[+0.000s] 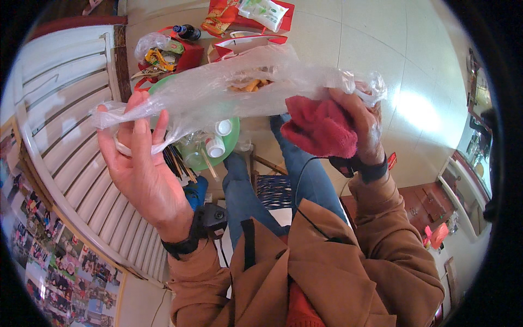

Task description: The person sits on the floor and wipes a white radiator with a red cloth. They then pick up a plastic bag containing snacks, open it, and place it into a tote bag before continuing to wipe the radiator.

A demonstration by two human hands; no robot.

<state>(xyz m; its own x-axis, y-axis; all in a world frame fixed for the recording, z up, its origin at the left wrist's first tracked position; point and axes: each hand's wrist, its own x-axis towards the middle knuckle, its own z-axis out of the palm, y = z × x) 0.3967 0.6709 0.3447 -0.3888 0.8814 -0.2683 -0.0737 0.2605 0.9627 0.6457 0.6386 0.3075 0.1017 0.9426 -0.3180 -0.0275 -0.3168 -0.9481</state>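
A translucent plastic bag is stretched between my two hands, above a green round surface. My left hand has its fingers spread, with one twisted end and a handle loop of the bag around them. In my right hand are the other bunched end of the bag and a crumpled red cloth. Orange-brown pieces show at the middle of the bag; whether they lie inside or behind it I cannot tell. White caps or small tubs and thin dark sticks are below the bag.
Beyond the bag, a red paper bag, a dark bottle and a red container with packets stand on the tiled floor. A white slatted panel is at left. A woven-seat stool is between the legs.
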